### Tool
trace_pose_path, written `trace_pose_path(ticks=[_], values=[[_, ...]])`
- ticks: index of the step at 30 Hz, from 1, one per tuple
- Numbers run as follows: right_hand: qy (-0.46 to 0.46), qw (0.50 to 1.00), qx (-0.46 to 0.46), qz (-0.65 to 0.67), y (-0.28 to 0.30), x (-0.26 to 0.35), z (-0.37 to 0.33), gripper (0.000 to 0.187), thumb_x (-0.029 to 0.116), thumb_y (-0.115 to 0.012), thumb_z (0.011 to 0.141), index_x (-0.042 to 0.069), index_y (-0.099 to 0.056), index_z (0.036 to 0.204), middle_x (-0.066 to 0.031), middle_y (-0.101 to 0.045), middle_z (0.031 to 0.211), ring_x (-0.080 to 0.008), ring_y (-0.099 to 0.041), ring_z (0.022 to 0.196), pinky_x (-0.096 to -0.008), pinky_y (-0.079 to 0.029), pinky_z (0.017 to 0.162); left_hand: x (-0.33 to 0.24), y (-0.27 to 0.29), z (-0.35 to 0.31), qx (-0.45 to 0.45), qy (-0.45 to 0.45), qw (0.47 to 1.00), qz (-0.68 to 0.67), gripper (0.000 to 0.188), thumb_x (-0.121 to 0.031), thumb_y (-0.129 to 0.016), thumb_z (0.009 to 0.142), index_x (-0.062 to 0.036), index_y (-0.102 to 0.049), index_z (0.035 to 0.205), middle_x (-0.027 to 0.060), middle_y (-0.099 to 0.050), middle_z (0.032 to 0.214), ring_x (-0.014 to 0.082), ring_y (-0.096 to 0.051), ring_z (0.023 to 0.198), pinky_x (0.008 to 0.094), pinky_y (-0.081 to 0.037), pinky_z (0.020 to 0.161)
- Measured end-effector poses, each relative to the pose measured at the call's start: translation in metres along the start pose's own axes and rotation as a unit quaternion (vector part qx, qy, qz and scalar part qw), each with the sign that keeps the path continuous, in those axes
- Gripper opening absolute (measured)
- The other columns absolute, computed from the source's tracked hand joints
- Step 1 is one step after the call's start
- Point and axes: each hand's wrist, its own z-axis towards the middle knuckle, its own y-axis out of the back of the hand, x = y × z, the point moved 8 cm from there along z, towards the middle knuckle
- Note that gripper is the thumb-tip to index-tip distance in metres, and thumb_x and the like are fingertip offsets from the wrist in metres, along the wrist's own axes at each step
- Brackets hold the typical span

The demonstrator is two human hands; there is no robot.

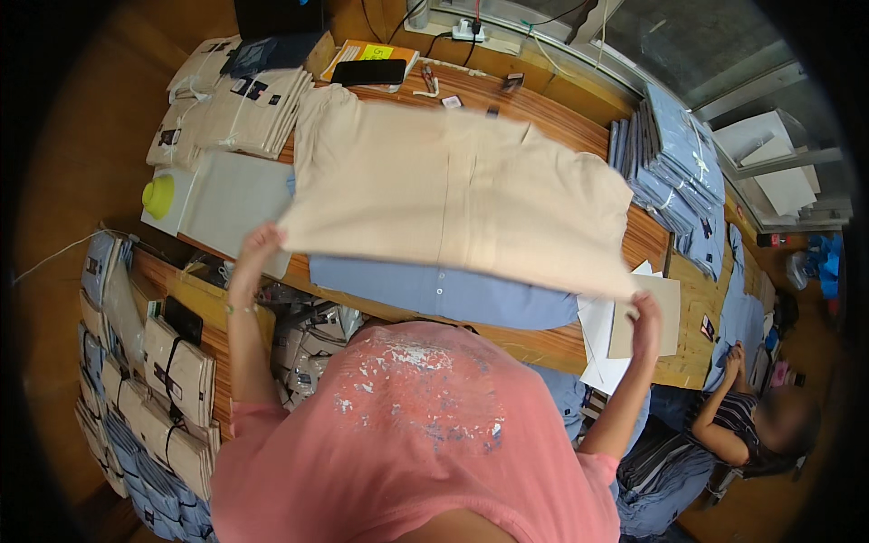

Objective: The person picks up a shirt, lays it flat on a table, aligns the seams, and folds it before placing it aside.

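Both hands are closed on the cream shirt (389, 181), one at each end of its near edge. Left hand (262, 240) pinches the near left corner, with thumb and fingers shut on the cloth. Right hand (644, 317) pinches the near right corner in the same way. The cream shirt is stretched wide between them, over the striped wooden table (561, 118), and some of it looks blurry. Its near edge hangs above a blue shirt (425, 291) with small white buttons. I cannot tell how much of the cream shirt touches what is under it.

Near the right hand are some white paper (596, 339) and a tan card (667, 317). Past the left hand are a pale gray sheet (226, 204) and a round yellow-green thing (157, 196). At the far left sits a pile of folded cream shirts (244, 118). A black phone (368, 71) lies at the back. Folded blue shirts (679, 154) are piled high at the far right. Off to the right, another person (724, 430) sits with hands close together.
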Motion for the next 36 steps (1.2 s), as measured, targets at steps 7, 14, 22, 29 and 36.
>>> trace_pose_path(ticks=[7, 14, 22, 29, 36], values=[[-0.050, 0.956, 0.074, -0.279, 0.011, -0.141, -0.033, 0.008, 0.009, -0.065, 0.074, 0.002, -0.063, 0.077, -0.0002, -0.054, 0.062, -0.0123, -0.050, 0.059, -0.0288, -0.039, 0.054, 0.152, 0.011, -0.035, 0.125, 0.135, 0.981, 0.060, 0.011, -0.003, -0.064, 0.081, -0.0034, -0.057, 0.089, -0.0003, -0.061, 0.085, 0.0080, -0.056, 0.081, 0.0243, -0.045, 0.072], [0.227, 0.905, 0.005, -0.359, -0.108, 0.027, -0.013, 0.030, 0.013, -0.068, 0.076, 0.002, -0.063, 0.103, -0.0156, -0.061, 0.098, -0.0279, -0.059, 0.089, -0.0363, -0.048, 0.076, -0.014, -0.063, 0.025, 0.056, -0.106, 0.971, 0.209, 0.020, -0.009, -0.062, 0.084, 0.0025, -0.054, 0.099, 0.0115, -0.062, 0.090, 0.0186, -0.060, 0.087, 0.0296, -0.047, 0.077], [0.406, 0.823, 0.176, -0.356, -0.332, 0.056, 0.047, 0.012, 0.012, -0.067, 0.075, 0.006, -0.067, 0.086, -0.0072, -0.064, 0.093, -0.0260, -0.060, 0.086, -0.0386, -0.047, 0.074, -0.056, -0.264, 0.121, 0.124, -0.332, 0.874, 0.332, 0.014, -0.015, -0.064, 0.079, -0.0064, -0.065, 0.090, 0.0070, -0.064, 0.091, 0.0247, -0.058, 0.091, 0.0349, -0.044, 0.083], [0.336, 0.826, 0.198, -0.407, -0.359, 0.034, 0.072, 0.012, 0.018, -0.071, 0.072, 0.010, -0.066, 0.079, -0.0048, -0.064, 0.082, -0.0228, -0.061, 0.081, -0.0393, -0.045, 0.067, -0.032, -0.287, 0.137, 0.086, -0.309, 0.882, 0.347, 0.011, -0.017, -0.069, 0.074, -0.0097, -0.064, 0.080, 0.0037, -0.065, 0.087, 0.0252, -0.056, 0.087, 0.0377, -0.043, 0.079], [0.270, 0.870, 0.244, -0.332, -0.367, 0.034, 0.082, 0.012, 0.019, -0.072, 0.072, 0.010, -0.063, 0.074, -0.0026, -0.063, 0.069, -0.0199, -0.060, 0.064, -0.0355, -0.043, 0.058, -0.026, -0.294, 0.152, 0.135, -0.238, 0.911, 0.307, 0.014, -0.014, -0.071, 0.072, -0.0070, -0.063, 0.079, 0.0061, -0.064, 0.072, 0.0249, -0.058, 0.081, 0.0355, -0.045, 0.073]])
